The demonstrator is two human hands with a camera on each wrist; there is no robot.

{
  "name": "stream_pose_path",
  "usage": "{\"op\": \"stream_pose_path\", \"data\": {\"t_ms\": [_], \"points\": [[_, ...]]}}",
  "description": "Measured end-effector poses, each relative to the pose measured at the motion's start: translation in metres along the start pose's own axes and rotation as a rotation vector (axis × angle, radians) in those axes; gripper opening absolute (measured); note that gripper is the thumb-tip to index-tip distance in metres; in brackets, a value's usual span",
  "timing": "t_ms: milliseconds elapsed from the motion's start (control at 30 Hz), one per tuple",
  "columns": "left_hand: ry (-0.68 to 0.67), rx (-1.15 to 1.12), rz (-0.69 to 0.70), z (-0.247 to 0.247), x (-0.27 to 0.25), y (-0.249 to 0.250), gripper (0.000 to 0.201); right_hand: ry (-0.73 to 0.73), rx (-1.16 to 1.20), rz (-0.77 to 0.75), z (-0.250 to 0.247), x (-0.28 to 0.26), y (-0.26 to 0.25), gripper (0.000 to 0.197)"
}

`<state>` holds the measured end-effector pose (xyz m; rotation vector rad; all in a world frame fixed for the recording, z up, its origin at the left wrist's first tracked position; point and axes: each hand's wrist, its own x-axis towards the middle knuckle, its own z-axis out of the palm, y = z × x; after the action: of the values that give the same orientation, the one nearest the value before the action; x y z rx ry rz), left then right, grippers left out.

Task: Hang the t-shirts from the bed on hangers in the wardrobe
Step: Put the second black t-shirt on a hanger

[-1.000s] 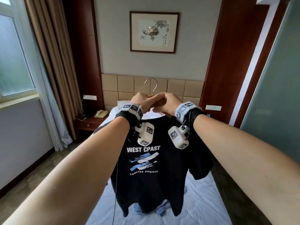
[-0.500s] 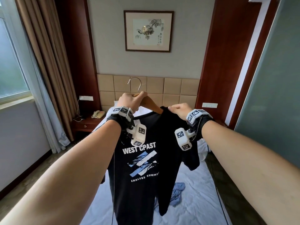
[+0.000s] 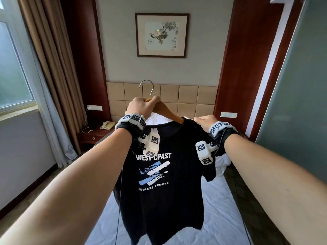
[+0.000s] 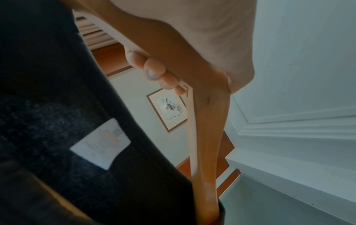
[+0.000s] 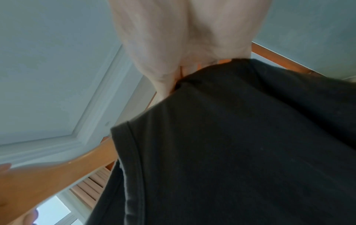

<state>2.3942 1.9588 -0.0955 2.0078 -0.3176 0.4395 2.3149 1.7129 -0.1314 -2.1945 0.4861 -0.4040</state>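
A black t-shirt (image 3: 164, 188) printed "WEST CPAST" hangs in the air over the bed (image 3: 223, 214). A wooden hanger (image 3: 168, 112) with a metal hook (image 3: 146, 87) runs into its neck opening. My left hand (image 3: 139, 106) grips the hanger at its top, just under the hook; in the left wrist view the fingers (image 4: 154, 71) curl round the wooden hanger (image 4: 204, 137), beside the t-shirt's collar and white label (image 4: 100, 144). My right hand (image 3: 205, 122) pinches the t-shirt's right shoulder at the hanger's end; in the right wrist view the black t-shirt (image 5: 240, 144) covers its fingers.
The bed's white sheet stretches below, with a tiled headboard (image 3: 187, 98) behind. A nightstand (image 3: 95, 135) with a phone (image 3: 107, 125) stands at the left by the curtains (image 3: 53, 76). A frosted glass panel (image 3: 297, 103) and dark wood panelling (image 3: 247, 59) rise at the right.
My hands were together at the hanger's top; the right hand has slid out along the hanger's arm to the t-shirt's shoulder. The shirt has spread and risen, hiding the blue garment on the bed.
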Motion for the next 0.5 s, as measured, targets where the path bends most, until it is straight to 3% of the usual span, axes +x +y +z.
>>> {"op": "stream_pose_path", "data": {"t_ms": [133, 267, 433, 500], "points": [[0.02, 0.035, 0.03, -0.002, -0.001, 0.008, 0.064, 0.153, -0.021, 0.014, -0.004, -0.001, 0.005, 0.05], [0.022, 0.036, 0.029, -0.004, -0.001, 0.012, 0.062, 0.224, 0.002, 0.012, -0.01, 0.002, 0.011, 0.039], [0.034, 0.065, 0.043, -0.001, -0.002, 0.014, 0.063, -0.017, -0.128, 0.222, -0.019, -0.003, 0.014, 0.056], [0.025, 0.076, 0.054, 0.001, -0.002, 0.014, 0.062, -0.102, -0.193, 0.201, -0.021, -0.005, 0.018, 0.05]]}}
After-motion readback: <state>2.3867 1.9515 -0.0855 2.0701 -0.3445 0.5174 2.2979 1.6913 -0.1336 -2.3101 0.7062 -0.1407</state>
